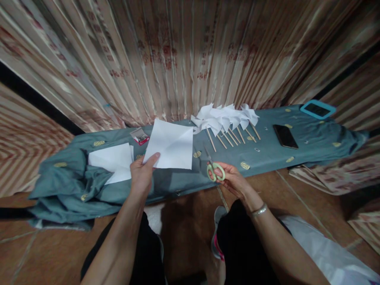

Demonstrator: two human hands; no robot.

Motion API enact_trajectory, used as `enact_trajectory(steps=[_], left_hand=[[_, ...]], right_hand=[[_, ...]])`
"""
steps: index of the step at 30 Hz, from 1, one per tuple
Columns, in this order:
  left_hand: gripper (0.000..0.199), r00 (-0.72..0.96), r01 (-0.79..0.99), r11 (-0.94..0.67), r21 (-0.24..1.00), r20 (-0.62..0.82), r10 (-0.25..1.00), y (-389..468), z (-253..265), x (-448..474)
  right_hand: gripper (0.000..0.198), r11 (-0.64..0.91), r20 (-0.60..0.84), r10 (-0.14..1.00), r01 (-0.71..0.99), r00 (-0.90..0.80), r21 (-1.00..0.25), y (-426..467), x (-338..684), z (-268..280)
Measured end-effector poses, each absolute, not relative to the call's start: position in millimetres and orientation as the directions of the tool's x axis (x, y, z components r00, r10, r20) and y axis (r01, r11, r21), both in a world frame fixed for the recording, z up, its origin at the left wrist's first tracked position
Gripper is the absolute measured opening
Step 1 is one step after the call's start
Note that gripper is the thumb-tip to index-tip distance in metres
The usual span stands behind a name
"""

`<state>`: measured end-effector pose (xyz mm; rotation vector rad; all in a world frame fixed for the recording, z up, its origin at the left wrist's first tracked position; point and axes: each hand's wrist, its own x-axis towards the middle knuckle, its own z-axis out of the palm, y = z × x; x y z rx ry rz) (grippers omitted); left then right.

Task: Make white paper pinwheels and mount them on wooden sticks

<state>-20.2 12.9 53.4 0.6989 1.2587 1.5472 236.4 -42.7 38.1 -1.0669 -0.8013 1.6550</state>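
Observation:
A square sheet of white paper (172,144) is pinched at its lower left corner by my left hand (142,172), thumb on top. My right hand (230,178) grips a pair of scissors (216,172) by its pale green handles, the blades pointing up and away from me. The scissors are apart from the paper. Just beyond them, several white paper pinwheels (228,118) on thin wooden sticks lie in an overlapping row. More white paper sheets (114,160) lie to the left, partly under a fold of cloth. Behind my left hand is a small open box (140,136) of tiny metallic pieces.
A grey-green cloth with yellow prints (190,186) covers the long, narrow surface. Toward its right end lie a black phone (285,136) and a blue-framed device (318,109). Patterned curtains (178,59) hang close behind. A white bag (326,249) is on the tiled floor at the right.

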Motion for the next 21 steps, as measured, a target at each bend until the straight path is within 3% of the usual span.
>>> enact_trajectory(steps=[8, 14, 21], left_hand=[[0.038, -0.399, -0.374, -0.048, 0.926, -0.114, 0.91, 20, 68, -23], [0.035, -0.455, -0.355, -0.071, 0.932, -0.106, 0.884, 28, 65, -32], [0.03, -0.442, -0.285, -0.054, 0.957, -0.081, 0.894, 26, 58, -35]], right_hand=[[0.036, -0.377, -0.295, 0.92, -0.374, -0.259, -0.848, -44, 216, 31], [0.053, -0.311, -0.172, 0.898, -0.309, -0.405, -0.899, -47, 209, 28], [0.047, -0.31, -0.16, 0.87, -0.265, -0.467, -0.913, -51, 205, 30]])
